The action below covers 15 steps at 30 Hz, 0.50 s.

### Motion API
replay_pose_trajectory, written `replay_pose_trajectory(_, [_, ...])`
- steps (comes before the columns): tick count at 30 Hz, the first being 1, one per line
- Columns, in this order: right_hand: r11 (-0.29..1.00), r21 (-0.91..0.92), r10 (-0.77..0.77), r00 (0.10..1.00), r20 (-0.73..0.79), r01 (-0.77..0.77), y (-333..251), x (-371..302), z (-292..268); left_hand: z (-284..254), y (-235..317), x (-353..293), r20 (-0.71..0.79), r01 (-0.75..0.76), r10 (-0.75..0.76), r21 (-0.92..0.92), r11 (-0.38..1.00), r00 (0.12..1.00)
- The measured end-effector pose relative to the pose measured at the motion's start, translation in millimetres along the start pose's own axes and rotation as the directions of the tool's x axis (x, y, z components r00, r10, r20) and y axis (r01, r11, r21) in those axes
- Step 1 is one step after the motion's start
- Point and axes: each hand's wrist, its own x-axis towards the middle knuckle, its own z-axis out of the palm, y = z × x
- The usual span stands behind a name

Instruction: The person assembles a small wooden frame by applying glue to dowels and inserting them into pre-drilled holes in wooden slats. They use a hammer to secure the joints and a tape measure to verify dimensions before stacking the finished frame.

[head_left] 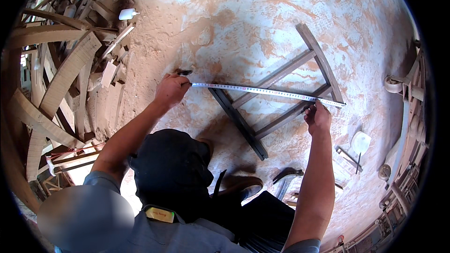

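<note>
Head view, left fingers (183, 80) clamped on tape (258, 90), grip of right fingers (310, 111) unclear, frame (286, 72) beneath, timber (70, 76) leftward

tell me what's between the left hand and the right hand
In the head view, an extended tape measure spans from the left hand to the right hand, crossing above the wooden frame.

The tape (262, 90) is a pale, marked blade, drawn out straight from the left hand (171, 90) to the fingertips of the right hand (319, 118), its free end just beyond them. It crosses over the frame (286, 72), which lies slantwise between the hands: two parallel wooden rails joining two longer end pieces (the one nearer the left hand looks almost black, the other brown and slightly curved).
</note>
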Motion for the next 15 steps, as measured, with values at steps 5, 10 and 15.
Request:
replay_pose_trajectory(5, [1.000,-0.004,-0.007,1.000,0.020,0.007,0,1,-1,-4,2,0,0.010,-0.010,0.010,0.016,1.000,1.000])
replay_pose_trajectory(10, [0.999,0.034,-0.011,0.999,0.036,0.009,2,1,-2,-4,5,0,0.022,-0.005,0.004,0.052,0.999,1.000])
replay_pose_trajectory(15, [0.984,0.143,-0.101,0.995,-0.013,0.102,3,-9,-8,-7,10,1,0.252,0.123,-0.089,-0.122,0.985,0.964])
